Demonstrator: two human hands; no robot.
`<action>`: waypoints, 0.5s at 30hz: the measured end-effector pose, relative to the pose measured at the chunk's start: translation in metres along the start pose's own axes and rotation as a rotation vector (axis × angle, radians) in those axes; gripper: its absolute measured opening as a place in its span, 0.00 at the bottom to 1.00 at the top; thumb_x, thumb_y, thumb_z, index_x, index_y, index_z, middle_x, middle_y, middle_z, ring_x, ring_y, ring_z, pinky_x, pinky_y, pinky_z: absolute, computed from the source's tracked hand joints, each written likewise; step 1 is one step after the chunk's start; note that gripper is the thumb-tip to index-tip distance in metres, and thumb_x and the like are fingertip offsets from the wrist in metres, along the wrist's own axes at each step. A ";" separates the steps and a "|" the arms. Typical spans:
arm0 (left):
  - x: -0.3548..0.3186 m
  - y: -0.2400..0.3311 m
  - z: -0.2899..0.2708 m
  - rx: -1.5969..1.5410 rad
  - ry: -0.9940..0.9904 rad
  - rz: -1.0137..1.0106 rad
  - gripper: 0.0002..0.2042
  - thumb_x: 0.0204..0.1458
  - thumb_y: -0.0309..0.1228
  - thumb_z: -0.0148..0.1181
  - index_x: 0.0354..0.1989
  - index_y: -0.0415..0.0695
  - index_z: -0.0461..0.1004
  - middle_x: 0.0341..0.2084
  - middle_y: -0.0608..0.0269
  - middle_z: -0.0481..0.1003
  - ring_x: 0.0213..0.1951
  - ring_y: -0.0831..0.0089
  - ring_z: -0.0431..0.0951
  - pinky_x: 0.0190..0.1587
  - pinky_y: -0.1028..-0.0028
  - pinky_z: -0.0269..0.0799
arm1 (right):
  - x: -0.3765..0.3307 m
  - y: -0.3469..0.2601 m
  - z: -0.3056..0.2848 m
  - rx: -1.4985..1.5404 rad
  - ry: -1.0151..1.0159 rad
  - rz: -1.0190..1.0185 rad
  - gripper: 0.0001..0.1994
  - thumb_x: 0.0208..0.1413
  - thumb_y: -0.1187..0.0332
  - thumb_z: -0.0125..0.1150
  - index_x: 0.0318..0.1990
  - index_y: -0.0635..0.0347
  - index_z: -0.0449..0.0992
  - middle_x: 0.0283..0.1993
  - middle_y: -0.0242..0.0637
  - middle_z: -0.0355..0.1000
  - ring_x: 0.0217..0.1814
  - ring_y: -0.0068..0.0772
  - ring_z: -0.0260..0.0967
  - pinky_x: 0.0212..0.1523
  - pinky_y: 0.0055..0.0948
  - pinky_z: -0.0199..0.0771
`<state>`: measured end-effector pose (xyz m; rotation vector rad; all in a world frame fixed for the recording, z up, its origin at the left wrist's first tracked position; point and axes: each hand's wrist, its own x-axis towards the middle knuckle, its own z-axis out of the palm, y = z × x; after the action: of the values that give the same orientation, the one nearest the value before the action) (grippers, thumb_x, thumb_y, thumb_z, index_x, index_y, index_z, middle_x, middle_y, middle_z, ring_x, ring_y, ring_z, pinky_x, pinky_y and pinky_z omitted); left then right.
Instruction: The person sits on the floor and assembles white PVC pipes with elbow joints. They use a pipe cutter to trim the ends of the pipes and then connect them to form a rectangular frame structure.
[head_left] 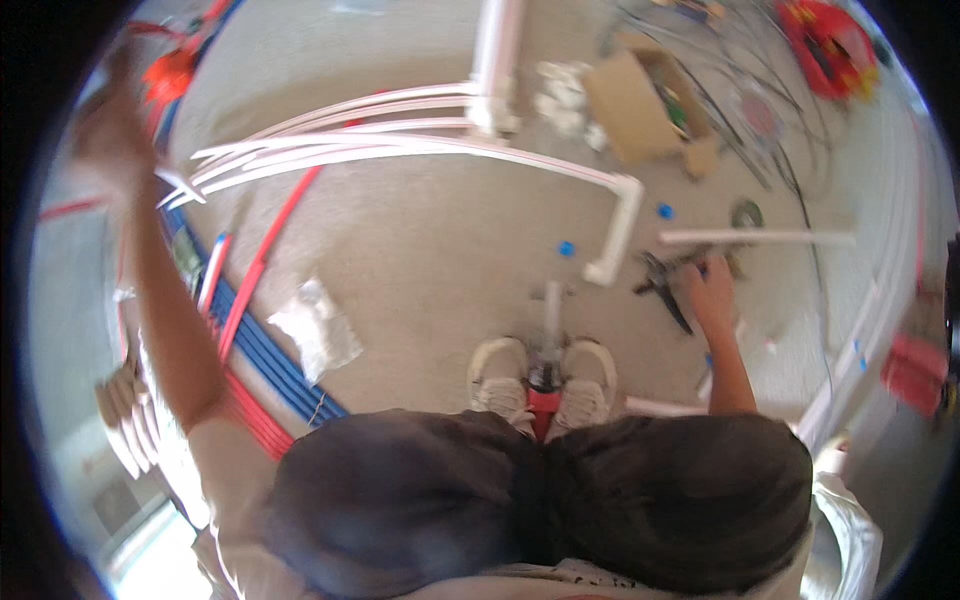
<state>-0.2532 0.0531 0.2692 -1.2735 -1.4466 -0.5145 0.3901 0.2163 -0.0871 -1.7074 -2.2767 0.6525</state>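
Observation:
My left hand (112, 140) is raised far out to the left, smeared by motion, and its fingers do not show clearly. Close to it lie the ends of several long white plastic pipes (400, 143). My right hand (711, 290) is low at the floor on the right, its fingers curled at a dark hand tool (664, 284) with black handles. Just beyond that tool lies a short white pipe (760, 237). Between my shoes stands a tool with a red body (544, 402) and a grey upright part (552, 315).
Blue pipes (275, 360) and red pipes (262, 265) run along the left, near a clear plastic bag (318, 328). An opened cardboard box (640, 110) and a red container (825, 50) stand at the far right among loose cables. Small blue caps (566, 248) dot the floor.

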 end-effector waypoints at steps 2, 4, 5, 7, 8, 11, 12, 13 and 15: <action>-0.031 0.049 0.031 -0.097 -0.056 -0.001 0.07 0.47 0.28 0.70 0.32 0.42 0.78 0.25 0.57 0.78 0.27 0.65 0.80 0.28 0.65 0.74 | -0.012 -0.004 -0.022 -0.087 -0.074 0.058 0.10 0.55 0.67 0.63 0.36 0.67 0.76 0.40 0.52 0.74 0.47 0.57 0.71 0.50 0.48 0.69; -0.053 0.091 0.056 -0.186 -0.099 0.016 0.07 0.47 0.25 0.69 0.32 0.43 0.77 0.25 0.57 0.77 0.25 0.65 0.79 0.27 0.65 0.74 | -0.016 0.010 -0.031 -0.236 0.060 -0.155 0.11 0.59 0.65 0.61 0.40 0.65 0.79 0.46 0.49 0.76 0.50 0.53 0.72 0.55 0.46 0.70; -0.064 0.106 0.059 -0.333 -0.221 -0.121 0.06 0.46 0.21 0.67 0.32 0.43 0.77 0.26 0.56 0.77 0.28 0.59 0.80 0.31 0.64 0.75 | -0.010 0.012 -0.033 -0.234 0.141 -0.229 0.12 0.62 0.64 0.59 0.41 0.64 0.80 0.48 0.47 0.77 0.52 0.49 0.73 0.57 0.45 0.70; -0.105 0.093 0.075 -0.380 -0.159 0.001 0.05 0.46 0.22 0.65 0.28 0.46 0.75 0.23 0.66 0.75 0.25 0.68 0.75 0.28 0.67 0.68 | 0.005 -0.026 -0.044 0.483 -0.009 0.038 0.17 0.68 0.58 0.54 0.46 0.65 0.80 0.52 0.47 0.77 0.54 0.44 0.74 0.60 0.44 0.69; -0.118 0.097 0.073 -0.422 -0.243 -0.041 0.05 0.49 0.26 0.68 0.28 0.46 0.76 0.22 0.66 0.73 0.27 0.67 0.74 0.33 0.66 0.65 | 0.006 -0.046 -0.060 0.817 -0.081 0.189 0.19 0.71 0.55 0.51 0.48 0.65 0.79 0.54 0.47 0.77 0.56 0.41 0.74 0.62 0.43 0.69; -0.154 0.104 0.073 -0.459 -0.335 -0.103 0.08 0.47 0.26 0.71 0.33 0.43 0.78 0.26 0.61 0.73 0.33 0.58 0.75 0.39 0.62 0.68 | 0.006 -0.125 -0.109 1.595 -0.560 0.062 0.34 0.72 0.41 0.42 0.65 0.67 0.67 0.62 0.52 0.72 0.54 0.46 0.77 0.54 0.46 0.79; -0.164 0.101 0.074 -0.476 -0.370 -0.100 0.08 0.47 0.26 0.71 0.33 0.43 0.78 0.27 0.61 0.73 0.34 0.58 0.75 0.39 0.61 0.68 | 0.004 -0.151 -0.122 1.634 -0.742 -0.008 0.40 0.70 0.36 0.42 0.70 0.67 0.61 0.65 0.53 0.70 0.54 0.51 0.78 0.52 0.51 0.83; -0.173 0.100 0.076 -0.495 -0.407 -0.094 0.07 0.47 0.26 0.71 0.33 0.43 0.78 0.27 0.61 0.73 0.34 0.57 0.74 0.40 0.61 0.68 | -0.005 -0.170 -0.129 1.602 -0.804 0.005 0.40 0.69 0.38 0.44 0.71 0.68 0.59 0.65 0.54 0.69 0.51 0.52 0.79 0.48 0.49 0.84; -0.188 0.100 0.083 -0.517 -0.445 -0.086 0.07 0.48 0.27 0.71 0.33 0.44 0.79 0.28 0.60 0.72 0.34 0.56 0.74 0.43 0.60 0.69 | -0.017 -0.196 -0.143 1.497 -0.939 -0.013 0.41 0.67 0.41 0.50 0.73 0.69 0.56 0.66 0.57 0.68 0.46 0.51 0.80 0.42 0.44 0.85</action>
<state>-0.2302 0.0777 0.0434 -1.8236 -1.8117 -0.7258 0.2897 0.1869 0.1327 -0.5812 -1.1455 2.5702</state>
